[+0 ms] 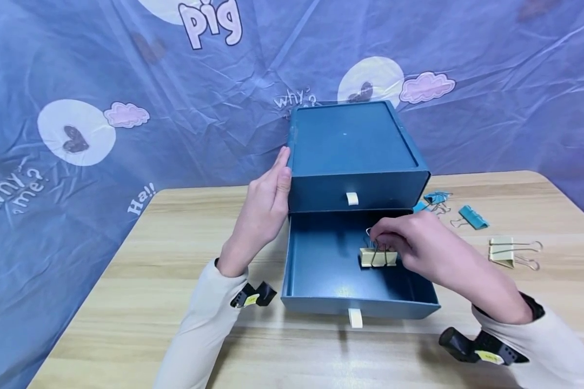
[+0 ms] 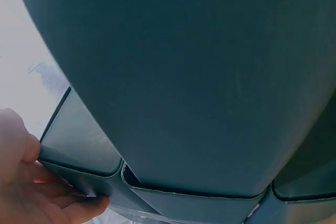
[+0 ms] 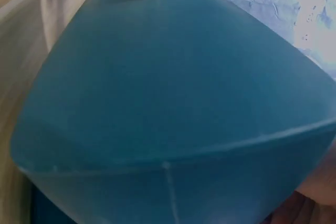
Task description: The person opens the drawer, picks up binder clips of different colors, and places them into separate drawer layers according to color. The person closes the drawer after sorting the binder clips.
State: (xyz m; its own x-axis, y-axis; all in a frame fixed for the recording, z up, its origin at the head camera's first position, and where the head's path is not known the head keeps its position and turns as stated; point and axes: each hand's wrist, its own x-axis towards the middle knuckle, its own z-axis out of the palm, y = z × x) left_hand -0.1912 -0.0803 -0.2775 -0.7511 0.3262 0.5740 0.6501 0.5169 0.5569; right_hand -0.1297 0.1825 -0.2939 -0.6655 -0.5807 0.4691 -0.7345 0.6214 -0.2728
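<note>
A dark blue two-drawer box (image 1: 355, 138) stands on the table, its lower drawer (image 1: 321, 265) pulled out and the upper one closed. My left hand (image 1: 267, 202) rests against the box's left side with its fingers extended; in the left wrist view the same hand (image 2: 31, 182) touches the box edge. Over the lower drawer, my right hand (image 1: 418, 243) pinches a pale yellow binder clip (image 1: 378, 257) by its wire handles. The clip's body hangs below the fingertips, inside the drawer outline. The right wrist view is mostly filled by the drawer front (image 3: 173, 77), with fingers (image 3: 315, 208) at its lower right corner.
Right of the box lie several blue binder clips (image 1: 473, 217) and another pale yellow binder clip (image 1: 501, 252). White pull tabs (image 1: 355, 318) stick out from both drawer fronts. A printed blue cloth (image 1: 214, 108) hangs behind the wooden table (image 1: 141, 302).
</note>
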